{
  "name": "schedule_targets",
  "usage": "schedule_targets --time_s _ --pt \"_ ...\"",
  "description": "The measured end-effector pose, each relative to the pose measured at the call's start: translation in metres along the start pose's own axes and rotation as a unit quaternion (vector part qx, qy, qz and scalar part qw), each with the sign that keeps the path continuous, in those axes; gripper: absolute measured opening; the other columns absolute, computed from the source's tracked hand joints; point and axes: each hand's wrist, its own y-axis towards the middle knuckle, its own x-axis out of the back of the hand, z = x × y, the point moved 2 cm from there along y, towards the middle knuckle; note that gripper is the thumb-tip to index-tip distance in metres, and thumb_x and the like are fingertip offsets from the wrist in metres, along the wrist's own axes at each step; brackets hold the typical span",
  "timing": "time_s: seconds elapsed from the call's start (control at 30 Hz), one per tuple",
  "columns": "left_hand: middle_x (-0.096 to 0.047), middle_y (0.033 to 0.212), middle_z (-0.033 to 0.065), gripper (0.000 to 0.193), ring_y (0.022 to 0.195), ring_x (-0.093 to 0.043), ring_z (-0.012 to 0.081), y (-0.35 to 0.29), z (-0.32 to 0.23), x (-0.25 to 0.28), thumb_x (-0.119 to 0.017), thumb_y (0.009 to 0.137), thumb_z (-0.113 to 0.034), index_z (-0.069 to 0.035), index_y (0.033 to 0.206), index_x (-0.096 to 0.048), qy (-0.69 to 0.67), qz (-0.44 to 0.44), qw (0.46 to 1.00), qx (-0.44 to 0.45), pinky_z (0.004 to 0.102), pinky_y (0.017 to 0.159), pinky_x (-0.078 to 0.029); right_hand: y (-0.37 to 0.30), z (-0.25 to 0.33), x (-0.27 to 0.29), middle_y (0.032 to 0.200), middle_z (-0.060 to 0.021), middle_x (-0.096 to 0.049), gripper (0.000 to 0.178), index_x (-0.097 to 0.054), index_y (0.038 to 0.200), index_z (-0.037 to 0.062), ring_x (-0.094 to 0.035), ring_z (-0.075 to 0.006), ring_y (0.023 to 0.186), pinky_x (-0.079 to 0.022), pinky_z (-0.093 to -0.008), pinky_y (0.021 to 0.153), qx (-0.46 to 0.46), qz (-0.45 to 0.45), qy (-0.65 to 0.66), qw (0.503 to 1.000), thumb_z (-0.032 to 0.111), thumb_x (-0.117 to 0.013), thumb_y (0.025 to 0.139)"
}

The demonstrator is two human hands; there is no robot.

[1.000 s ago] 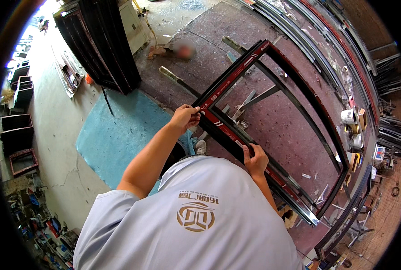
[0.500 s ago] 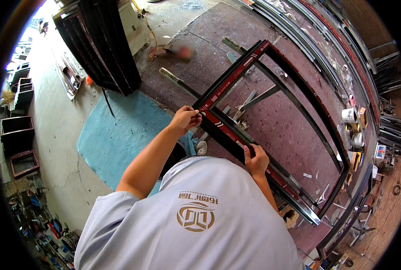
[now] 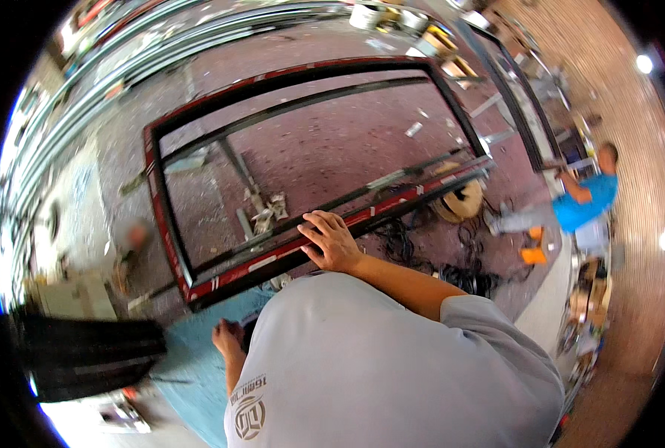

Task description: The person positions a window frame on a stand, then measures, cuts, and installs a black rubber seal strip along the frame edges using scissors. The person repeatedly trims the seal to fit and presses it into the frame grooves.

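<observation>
Left hand moved off red-black frame, curled, contents unclear | right hand rests on it, loosely spread

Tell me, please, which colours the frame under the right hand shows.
The frame is black with red strips, seen best in the head view.

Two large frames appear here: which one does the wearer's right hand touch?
The red-and-black frame in front of the wearer; the right hand rests on its near side. The dark frame at upper right, beside a co-worker, is away from it.
</observation>
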Motion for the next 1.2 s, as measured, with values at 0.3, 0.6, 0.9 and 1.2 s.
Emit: schedule_targets --time_s 0.3,0.6,0.9,1.2 --pt "-0.058 0.074 0.0082 0.028 0.070 -0.049 0.0209 0.059 0.105 -0.062 -0.065 0.095 -0.033 -0.006 0.088 -0.062 0.516 0.184 0.826 -0.131 0.0408 0.066 -0.042 -0.136 -0.061 0.057 0.155 -0.0149 -0.033 0.059 -0.052 0.143 0.0144 -0.025 -0.0355 0.147 -0.026 -0.0508 0.115 -0.226 -0.005 -0.092 0.970 0.023 -0.070 0.088" --pt "-0.056 0.096 0.0117 0.028 0.089 -0.050 0.0271 0.016 0.120 -0.155 -0.066 0.092 -0.035 -0.012 0.107 -0.061 0.591 0.116 0.787 -0.138 0.0448 0.079 -0.041 -0.233 -0.199 0.016 0.129 -0.0128 -0.061 0.037 -0.072 0.112 0.0070 -0.053 -0.0342 0.126 -0.042 -0.0489 0.106 -0.373 0.211 0.071 0.901 0.036 -0.063 0.090" --pt "-0.054 0.118 0.0153 0.041 0.108 -0.051 0.0332 -0.069 0.181 -0.184 -0.066 0.089 -0.037 -0.017 0.125 -0.060 0.688 0.137 0.689 -0.181 0.0489 0.092 -0.039 -0.309 -0.294 -0.023 0.128 -0.0162 -0.061 0.051 -0.067 0.123 0.0081 -0.061 -0.0357 0.116 -0.050 -0.0469 0.096 -0.406 0.429 0.145 0.794 0.047 -0.055 0.094" --pt "-0.043 0.147 0.0236 0.063 0.130 -0.047 0.0419 -0.100 0.248 -0.194 -0.070 0.087 -0.043 -0.018 0.143 -0.056 0.677 0.204 0.679 -0.198 0.0519 0.109 -0.035 -0.356 -0.319 -0.076 0.155 -0.0196 -0.034 0.065 -0.047 0.147 0.0146 -0.044 -0.0445 0.133 -0.040 -0.0554 0.108 -0.449 0.437 0.180 0.758 0.055 -0.049 0.096"
